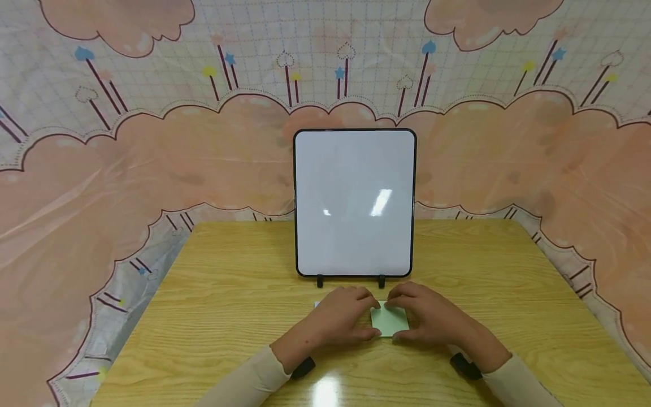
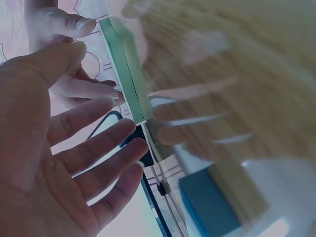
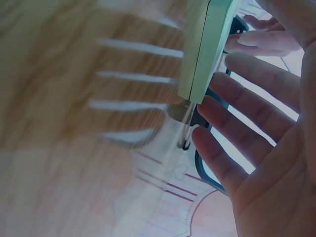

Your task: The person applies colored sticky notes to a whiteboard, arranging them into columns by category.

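Hands, pair, loosely curved and unclosed: left hand (image 1: 339, 317) and right hand (image 1: 434, 316) flanking one green block (image 1: 389, 321), contact indeterminate, on the table (image 1: 229, 294) about midway between its left and right edges, seemingly best steadied with light, even pressure from both sides.

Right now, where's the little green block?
In the head view, the green block is on the table, a little right of the picture's middle, between the left hand and the right hand, in front of the whiteboard.
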`<state>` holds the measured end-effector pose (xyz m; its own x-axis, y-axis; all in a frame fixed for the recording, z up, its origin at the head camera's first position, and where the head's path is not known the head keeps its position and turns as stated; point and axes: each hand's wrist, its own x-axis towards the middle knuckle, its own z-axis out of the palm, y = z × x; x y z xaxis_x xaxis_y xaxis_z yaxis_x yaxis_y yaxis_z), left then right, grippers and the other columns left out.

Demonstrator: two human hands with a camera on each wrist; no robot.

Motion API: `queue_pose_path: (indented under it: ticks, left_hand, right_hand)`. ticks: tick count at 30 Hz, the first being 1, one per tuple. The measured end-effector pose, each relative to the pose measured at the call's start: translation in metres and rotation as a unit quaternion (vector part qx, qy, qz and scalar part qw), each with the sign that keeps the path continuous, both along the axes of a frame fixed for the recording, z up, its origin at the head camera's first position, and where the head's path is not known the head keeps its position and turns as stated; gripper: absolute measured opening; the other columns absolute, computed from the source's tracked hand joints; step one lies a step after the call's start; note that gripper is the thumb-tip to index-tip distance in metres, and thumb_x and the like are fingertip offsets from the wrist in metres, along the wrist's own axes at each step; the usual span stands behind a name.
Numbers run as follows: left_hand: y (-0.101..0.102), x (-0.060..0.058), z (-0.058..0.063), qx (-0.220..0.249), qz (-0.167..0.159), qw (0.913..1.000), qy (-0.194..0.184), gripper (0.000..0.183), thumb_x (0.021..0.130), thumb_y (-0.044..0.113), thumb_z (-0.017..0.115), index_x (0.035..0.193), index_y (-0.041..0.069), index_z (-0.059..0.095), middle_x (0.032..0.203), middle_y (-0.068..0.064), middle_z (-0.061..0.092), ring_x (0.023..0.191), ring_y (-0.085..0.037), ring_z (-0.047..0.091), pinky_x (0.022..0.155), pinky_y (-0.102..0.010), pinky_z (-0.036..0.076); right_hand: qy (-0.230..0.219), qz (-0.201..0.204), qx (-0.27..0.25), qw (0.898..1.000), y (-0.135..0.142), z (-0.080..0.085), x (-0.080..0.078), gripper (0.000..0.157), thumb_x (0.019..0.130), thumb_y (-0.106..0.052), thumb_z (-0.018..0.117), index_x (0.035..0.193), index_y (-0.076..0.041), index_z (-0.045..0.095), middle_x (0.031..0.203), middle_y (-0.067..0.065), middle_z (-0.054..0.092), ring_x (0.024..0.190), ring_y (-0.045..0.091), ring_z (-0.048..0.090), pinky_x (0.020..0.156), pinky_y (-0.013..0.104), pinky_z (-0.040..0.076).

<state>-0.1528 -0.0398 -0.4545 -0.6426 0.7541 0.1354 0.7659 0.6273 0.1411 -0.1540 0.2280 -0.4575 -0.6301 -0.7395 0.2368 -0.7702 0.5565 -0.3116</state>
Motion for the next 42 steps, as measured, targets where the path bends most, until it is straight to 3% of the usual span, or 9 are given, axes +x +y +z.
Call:
queue_pose_path:
  ticks: [15,26,42]
  left_hand:
    - [0.013,0.002,0.005,-0.031,0.005,0.9993,-0.019,0.050,0.093,0.059,0.077,0.126,0.022,0.074,0.127,0.005,0.067,0.115,-0.013,0.065,0.100,-0.034,0.053]
    - [0.018,0.004,0.007,-0.055,0.002,0.9985,0.009,0.052,0.093,0.062,0.075,0.129,0.023,0.072,0.123,0.007,0.067,0.108,-0.009,0.064,0.091,-0.029,0.052]
    - [0.018,0.004,0.008,-0.058,0.006,0.9983,0.001,0.053,0.094,0.060,0.074,0.132,0.023,0.070,0.130,0.005,0.066,0.116,-0.012,0.064,0.096,-0.031,0.052]
  right_hand:
    - [0.004,0.006,0.005,1.000,0.000,-0.001,0.002,0.057,0.080,-0.044,0.095,0.123,-0.011,0.077,0.131,0.001,0.064,0.122,0.021,0.061,0.100,0.043,0.056]
    - [-0.007,0.002,0.015,1.000,-0.001,-0.002,0.000,0.055,0.085,-0.047,0.090,0.126,-0.013,0.076,0.132,0.000,0.064,0.121,0.019,0.062,0.099,0.043,0.056]
    - [-0.009,0.007,0.013,1.000,0.000,-0.001,-0.001,0.054,0.086,-0.044,0.089,0.127,-0.012,0.076,0.132,0.001,0.063,0.120,0.018,0.062,0.097,0.042,0.057]
